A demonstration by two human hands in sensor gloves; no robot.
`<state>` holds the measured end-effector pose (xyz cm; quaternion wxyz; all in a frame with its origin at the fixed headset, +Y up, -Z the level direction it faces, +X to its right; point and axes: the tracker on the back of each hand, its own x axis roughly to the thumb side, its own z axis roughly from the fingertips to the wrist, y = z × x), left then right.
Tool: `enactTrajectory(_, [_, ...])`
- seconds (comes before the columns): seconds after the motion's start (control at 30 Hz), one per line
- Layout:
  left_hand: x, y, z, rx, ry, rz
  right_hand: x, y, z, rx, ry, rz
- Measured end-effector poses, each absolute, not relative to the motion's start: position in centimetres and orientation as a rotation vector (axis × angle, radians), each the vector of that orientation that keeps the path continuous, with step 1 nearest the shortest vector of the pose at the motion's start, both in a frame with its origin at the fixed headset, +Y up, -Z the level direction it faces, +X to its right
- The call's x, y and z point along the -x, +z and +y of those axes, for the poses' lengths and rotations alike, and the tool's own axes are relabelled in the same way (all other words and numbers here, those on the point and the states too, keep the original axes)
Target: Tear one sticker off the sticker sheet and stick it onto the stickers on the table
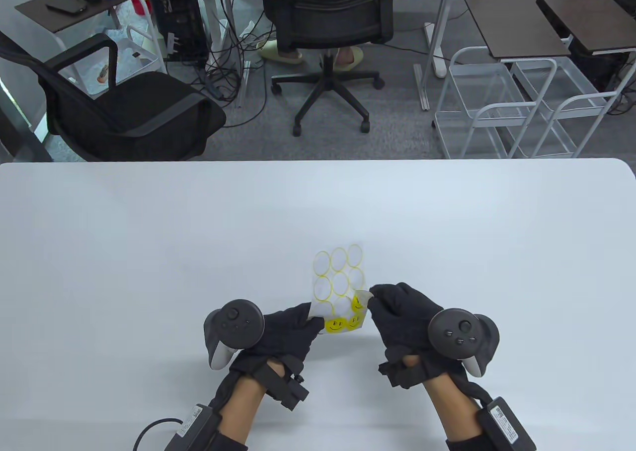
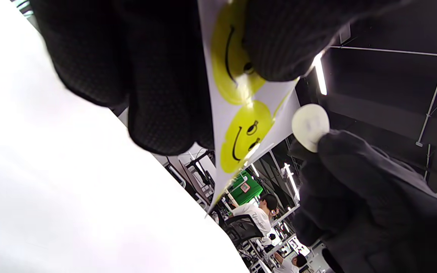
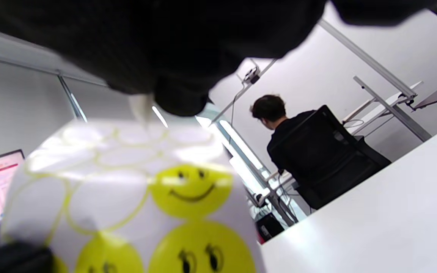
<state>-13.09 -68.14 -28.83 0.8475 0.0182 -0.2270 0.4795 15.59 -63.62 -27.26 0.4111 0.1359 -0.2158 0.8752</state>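
My left hand point(image 1: 313, 322) grips the lower left corner of the sticker sheet point(image 1: 340, 279) and holds it above the white table point(image 1: 149, 252). The sheet has several empty yellow-ringed circles on top and yellow smiley stickers point(image 1: 335, 324) along its bottom. My right hand point(image 1: 375, 297) pinches one sticker point(image 1: 363, 298) lifted at the sheet's right edge. In the left wrist view my left fingers point(image 2: 157, 76) clamp the sheet point(image 2: 218, 125), and the right hand point(image 2: 355, 197) holds the sticker point(image 2: 310, 127) white back out. The right wrist view shows the sheet point(image 3: 101, 189) below my fingers point(image 3: 180, 98).
The table's far edge point(image 1: 318, 162) runs across the middle of the table view. Beyond it stand black office chairs point(image 1: 328, 19), white wire carts point(image 1: 516, 108) and small side tables. A cable point(image 1: 154, 428) trails from my left wrist at the near edge.
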Motion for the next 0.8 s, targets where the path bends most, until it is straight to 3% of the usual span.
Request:
enactTrajectory(0.23, [16.4, -29.2, -67.5, -0.131, 1.098, -0.396, -16.9, -27.6, -63.4, -0.238, 2.181, -0.596])
enactTrajectory(0.53, [23.6, -30.1, -67.0, -0.302, 1.215, -0.211, -18.1, -28.4, -63.8, -0.111, 2.208, -0.636])
enactTrajectory(0.8, [28.5, -29.3, -66.6, -0.454, 1.421, -0.096, -14.9, -29.8, -65.5, -0.129, 2.439, -0.562])
